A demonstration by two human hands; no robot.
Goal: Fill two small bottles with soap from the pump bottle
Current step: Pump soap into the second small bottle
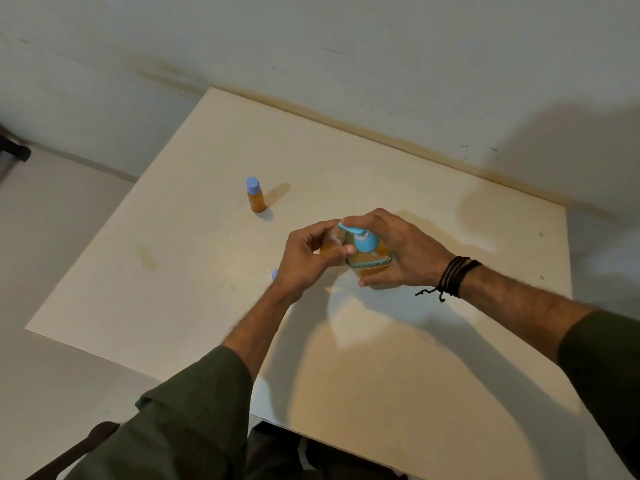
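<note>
A pump bottle [372, 263] of amber soap with a blue pump head stands mid-table. My right hand [401, 247] grips its far side, with a finger lying on the pump head. My left hand [306, 261] holds an uncapped small bottle [332, 240] with its mouth under the blue spout. A second small bottle [256, 196], amber with a blue cap on, stands upright to the far left. A loose blue cap [275, 274] peeks out from behind my left hand on the table.
The cream table [173, 271] stands against a white wall along its far edge. Its left and near edges drop to the floor. A dark object [14, 150] sits at the far left edge of view.
</note>
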